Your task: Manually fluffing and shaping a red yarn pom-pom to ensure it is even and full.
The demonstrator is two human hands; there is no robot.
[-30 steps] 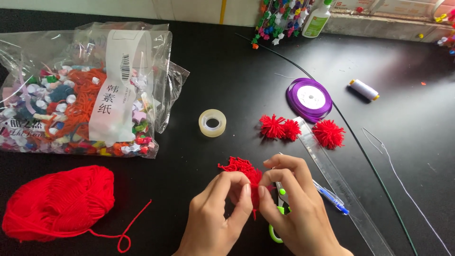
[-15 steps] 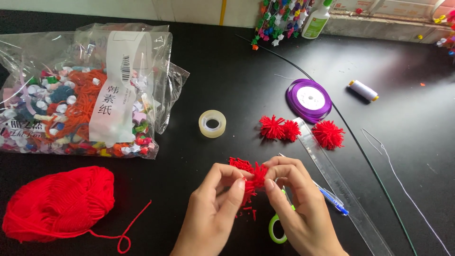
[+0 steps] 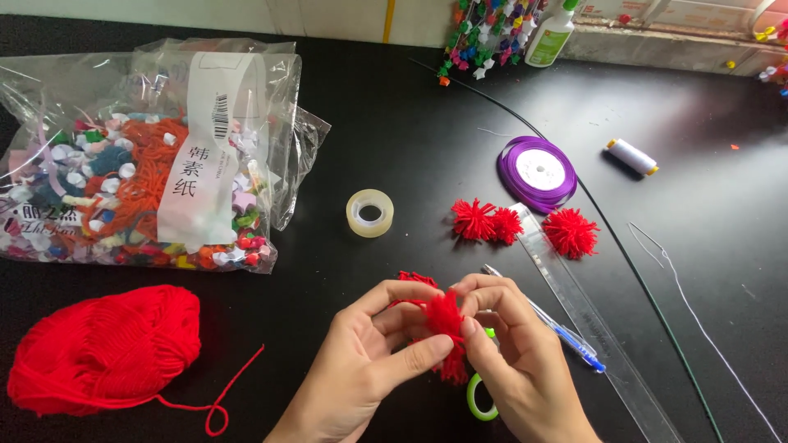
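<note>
- Two hands low centre, both pinched on one red pompom [image 3: 444,316] held just above the black surface [image 3: 394,123].
- Left hand [image 3: 369,369]: thumb and fingers closed on pompom's left side.
- Right hand [image 3: 517,361]: fingertips closed on pompom's right side, loose red strands hanging below.
- Green scissor loop [image 3: 476,399] under right hand, partly hidden.
- Blue pen [image 3: 566,336] and clear ruler [image 3: 591,328] just right of right hand, lying diagonal.
- Three finished pompoms [image 3: 492,221] beyond the hands, near ruler's top end.
- Tape roll [image 3: 370,212] centre; purple ribbon spool [image 3: 538,172] and white thread spool [image 3: 632,156] further right.
- Red yarn ball [image 3: 107,349] lower left, tail trailing toward left hand.
- Clear bag [image 3: 148,156] of mixed coloured bits upper left.
- Green wire [image 3: 624,254] running diagonal across right side.
</note>
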